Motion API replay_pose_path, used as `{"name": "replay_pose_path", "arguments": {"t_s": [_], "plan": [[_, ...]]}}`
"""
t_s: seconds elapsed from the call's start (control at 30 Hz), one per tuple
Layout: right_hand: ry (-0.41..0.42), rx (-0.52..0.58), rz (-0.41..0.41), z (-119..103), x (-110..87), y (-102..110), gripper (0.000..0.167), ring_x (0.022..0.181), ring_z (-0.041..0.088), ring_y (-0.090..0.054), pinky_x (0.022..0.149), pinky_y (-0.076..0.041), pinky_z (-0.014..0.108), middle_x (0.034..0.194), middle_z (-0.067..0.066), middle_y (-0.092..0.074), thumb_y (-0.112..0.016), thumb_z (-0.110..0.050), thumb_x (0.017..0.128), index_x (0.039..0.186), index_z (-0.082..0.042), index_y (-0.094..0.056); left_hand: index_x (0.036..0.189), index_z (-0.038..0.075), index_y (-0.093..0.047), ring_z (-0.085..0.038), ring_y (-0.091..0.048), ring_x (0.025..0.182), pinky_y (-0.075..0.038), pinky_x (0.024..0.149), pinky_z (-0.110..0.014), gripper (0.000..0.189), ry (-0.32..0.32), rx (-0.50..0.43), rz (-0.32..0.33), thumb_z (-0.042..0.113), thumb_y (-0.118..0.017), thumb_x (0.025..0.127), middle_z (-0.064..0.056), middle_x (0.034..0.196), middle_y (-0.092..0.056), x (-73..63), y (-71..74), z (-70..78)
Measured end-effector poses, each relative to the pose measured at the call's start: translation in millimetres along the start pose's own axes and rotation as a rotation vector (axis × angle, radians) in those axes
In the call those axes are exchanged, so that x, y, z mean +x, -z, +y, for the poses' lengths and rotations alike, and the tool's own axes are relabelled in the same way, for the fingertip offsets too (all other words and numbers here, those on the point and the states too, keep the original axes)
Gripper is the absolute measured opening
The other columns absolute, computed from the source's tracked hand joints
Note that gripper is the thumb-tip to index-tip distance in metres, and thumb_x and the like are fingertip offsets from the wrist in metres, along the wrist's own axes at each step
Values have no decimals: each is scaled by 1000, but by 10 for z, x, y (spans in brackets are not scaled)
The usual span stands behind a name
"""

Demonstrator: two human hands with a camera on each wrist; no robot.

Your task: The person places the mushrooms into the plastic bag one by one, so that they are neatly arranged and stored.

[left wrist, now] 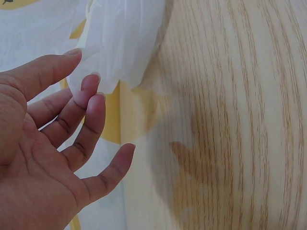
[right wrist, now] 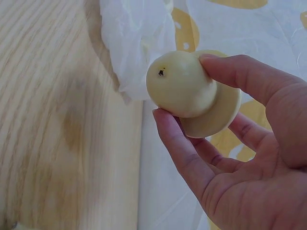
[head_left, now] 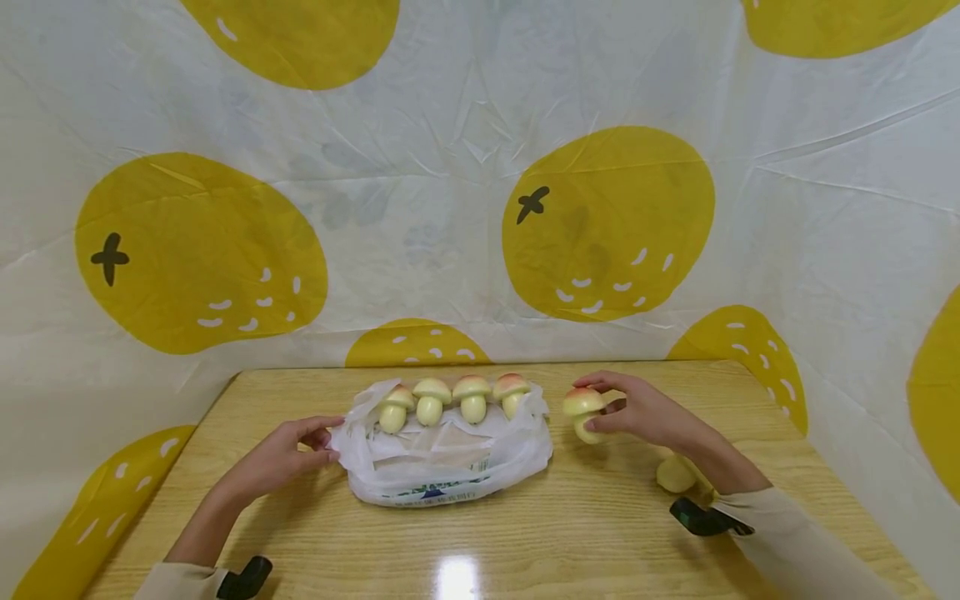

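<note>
A white plastic bag (head_left: 450, 467) with printed lettering lies on the table, its mouth spread. Several toy mushrooms (head_left: 472, 400) with pale stems, some with reddish caps, stand in a row along the bag's far side. At the bag's left edge my left hand (head_left: 281, 462) holds the thin plastic between thumb and fingertips; the left wrist view shows the plastic (left wrist: 120, 43) at those fingertips. To the right of the bag, my right hand (head_left: 645, 412) grips another toy mushroom (right wrist: 180, 86) by thumb and fingers, raised over the table, with a small dark mark on its stem end.
Under my right forearm another pale yellow toy mushroom (head_left: 677, 475) lies on the wooden table (head_left: 360, 550), partly hidden. A white cloth (head_left: 420, 250) printed with big yellow fruit hangs behind the table and down its sides.
</note>
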State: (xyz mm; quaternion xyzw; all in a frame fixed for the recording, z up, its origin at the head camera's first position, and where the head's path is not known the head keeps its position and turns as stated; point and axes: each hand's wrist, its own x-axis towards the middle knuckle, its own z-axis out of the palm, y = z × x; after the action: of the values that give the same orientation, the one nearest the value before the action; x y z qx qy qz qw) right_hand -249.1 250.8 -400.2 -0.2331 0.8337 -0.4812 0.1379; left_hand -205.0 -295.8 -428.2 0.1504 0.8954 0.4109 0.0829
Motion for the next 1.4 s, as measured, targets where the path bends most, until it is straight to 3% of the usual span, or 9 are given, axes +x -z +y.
{"name": "replay_pose_path", "arguments": {"t_s": [0.3,0.53,0.93,1.17,1.4], "plan": [[35,-14,4,-134,146,-107,55,99,29,-63,79,-55,34,134,20,-54,-79,-14,89,138,-6,-55,144,-3,-53,-24,-54,99,-50,75,-26,59,2,-15,-5,23,-73,95,-9,103,-61,11,2,15],[55,-2,-24,-273,251,-212,59,101,28,-62,82,-54,34,134,21,-54,-80,-15,88,139,-3,-54,145,-4,-52,-25,-54,99,-50,74,-27,59,-5,-13,-7,23,-72,96,-9,102,-60,7,2,29],[61,15,-47,-418,442,-421,57,97,27,-62,80,-54,37,135,14,-53,-83,-17,85,136,-12,-59,145,-4,-52,-24,-54,98,-50,74,-27,59,-15,-10,-5,21,-72,96,-9,101,-61,16,-3,15],[72,6,-44,-466,557,-527,54,105,26,-59,84,-53,37,132,10,-56,-84,-18,83,132,-16,-62,146,-4,-50,-25,-54,98,-50,74,-27,60,-3,-12,-12,22,-72,96,-9,101,-58,13,-5,31],[96,26,-56,-508,661,-654,55,108,25,-57,88,-50,38,132,14,-55,-83,-16,84,133,-9,-60,147,-4,-49,-25,-54,99,-50,74,-27,62,3,-22,-17,22,-72,96,-9,100,-57,14,-3,59]]}}
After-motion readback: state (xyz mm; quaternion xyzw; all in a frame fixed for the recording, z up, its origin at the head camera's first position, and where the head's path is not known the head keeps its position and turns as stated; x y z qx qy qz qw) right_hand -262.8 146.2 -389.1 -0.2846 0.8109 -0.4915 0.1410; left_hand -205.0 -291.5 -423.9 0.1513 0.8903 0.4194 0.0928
